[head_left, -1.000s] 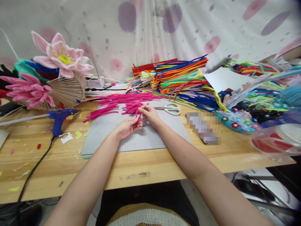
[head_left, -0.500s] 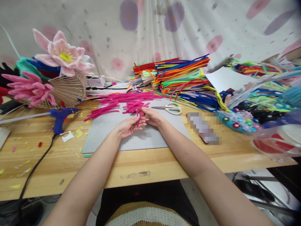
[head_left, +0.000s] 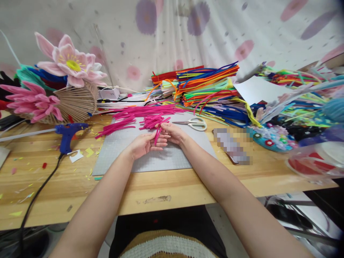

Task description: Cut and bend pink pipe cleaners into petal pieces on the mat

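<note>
A short, bent magenta pipe cleaner (head_left: pixel 157 136) is pinched between the thumb and fingers of my right hand (head_left: pixel 174 133). Its lower end hangs down in front of the fingers of my left hand (head_left: pixel 143 145). That hand is palm up with its fingers stretched out and apart, close beside the pipe cleaner; whether they touch is hard to make out. Just beyond my hands, a pile of short magenta pipe cleaners (head_left: pixel 152 122) lies on the grey cutting mat (head_left: pixel 113 157). Longer magenta pipe cleaners (head_left: pixel 120 125) lie left of and behind it.
Scissors (head_left: pixel 197 124) with white handles lie right of my hands. A blue glue gun (head_left: pixel 67 138) with a cord is at left, near fluffy pink flowers (head_left: pixel 72 62). Bundles of coloured pipe cleaners (head_left: pixel 206 82) line the back. A blurred-out flat object (head_left: pixel 232 147) sits at right.
My left hand has drawn slightly left and its fingers have opened away from the pipe cleaner. My right hand still pinches it.
</note>
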`<action>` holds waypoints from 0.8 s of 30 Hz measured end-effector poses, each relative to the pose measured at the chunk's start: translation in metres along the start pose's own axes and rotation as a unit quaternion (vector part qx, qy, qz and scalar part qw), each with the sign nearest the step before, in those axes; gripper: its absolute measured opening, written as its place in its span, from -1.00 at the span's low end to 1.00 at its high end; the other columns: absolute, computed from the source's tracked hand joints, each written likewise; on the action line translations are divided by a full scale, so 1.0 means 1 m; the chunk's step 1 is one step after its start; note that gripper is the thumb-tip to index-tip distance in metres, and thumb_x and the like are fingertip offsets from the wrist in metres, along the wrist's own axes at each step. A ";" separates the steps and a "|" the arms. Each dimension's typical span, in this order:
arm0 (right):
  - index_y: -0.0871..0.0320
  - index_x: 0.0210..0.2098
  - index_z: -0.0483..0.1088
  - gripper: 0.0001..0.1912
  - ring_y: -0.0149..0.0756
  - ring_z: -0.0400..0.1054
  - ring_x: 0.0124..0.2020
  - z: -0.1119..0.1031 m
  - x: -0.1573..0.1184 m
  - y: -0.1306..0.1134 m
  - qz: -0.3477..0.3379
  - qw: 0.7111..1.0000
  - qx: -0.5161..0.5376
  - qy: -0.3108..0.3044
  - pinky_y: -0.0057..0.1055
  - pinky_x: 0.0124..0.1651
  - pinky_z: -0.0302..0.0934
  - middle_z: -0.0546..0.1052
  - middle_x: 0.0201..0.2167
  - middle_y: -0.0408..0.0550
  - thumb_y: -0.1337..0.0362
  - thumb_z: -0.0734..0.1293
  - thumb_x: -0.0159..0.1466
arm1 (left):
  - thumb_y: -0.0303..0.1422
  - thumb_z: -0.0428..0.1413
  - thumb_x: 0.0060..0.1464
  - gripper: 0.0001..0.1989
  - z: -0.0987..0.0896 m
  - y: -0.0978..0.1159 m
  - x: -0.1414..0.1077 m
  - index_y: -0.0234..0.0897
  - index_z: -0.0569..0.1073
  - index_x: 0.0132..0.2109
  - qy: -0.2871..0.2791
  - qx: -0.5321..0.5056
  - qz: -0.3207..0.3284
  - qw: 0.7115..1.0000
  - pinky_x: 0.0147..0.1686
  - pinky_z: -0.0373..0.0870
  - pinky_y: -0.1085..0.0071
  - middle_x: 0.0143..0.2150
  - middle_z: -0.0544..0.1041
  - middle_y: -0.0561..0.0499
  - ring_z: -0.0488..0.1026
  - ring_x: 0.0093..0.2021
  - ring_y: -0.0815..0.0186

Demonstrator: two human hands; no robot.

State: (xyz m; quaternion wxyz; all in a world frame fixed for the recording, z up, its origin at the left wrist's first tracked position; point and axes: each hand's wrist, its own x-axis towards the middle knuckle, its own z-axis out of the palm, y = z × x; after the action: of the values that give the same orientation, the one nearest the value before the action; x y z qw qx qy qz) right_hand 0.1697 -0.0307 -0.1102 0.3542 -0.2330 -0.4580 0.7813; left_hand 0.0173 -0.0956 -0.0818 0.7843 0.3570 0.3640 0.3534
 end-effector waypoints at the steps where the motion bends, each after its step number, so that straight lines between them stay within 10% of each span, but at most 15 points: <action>1: 0.26 -0.33 0.38 -0.69 -0.62 -0.18 -0.73 0.000 0.000 0.000 0.002 1.000 -0.006 0.000 -0.63 -0.71 -0.26 0.04 -0.76 -0.34 0.16 0.38 0.03 | -0.35 -0.13 0.16 -0.67 -0.001 0.000 0.000 -0.44 0.50 -0.24 -0.007 0.000 -0.001 1.000 -0.34 0.45 0.41 -0.26 0.54 -0.22 0.51 -0.30 0.27; 24: 0.24 -0.38 0.38 -0.80 -0.63 -0.12 -0.70 -0.001 0.006 -0.001 -0.020 0.997 0.026 0.071 -0.63 -0.70 -0.21 0.11 -0.71 -0.32 0.28 0.39 0.02 | -0.42 0.00 0.09 -0.81 -0.003 -0.012 0.019 -0.42 0.49 -0.30 0.077 -0.010 0.040 0.996 -0.42 0.44 0.51 -0.42 0.54 -0.10 0.49 -0.40 0.39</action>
State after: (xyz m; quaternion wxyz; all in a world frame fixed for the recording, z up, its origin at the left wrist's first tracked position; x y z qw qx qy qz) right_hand 0.1667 -0.0255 -0.1096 0.4076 -0.2693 -0.4155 0.7673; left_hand 0.0278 -0.0854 -0.0990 0.7427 0.3356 0.4049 0.4144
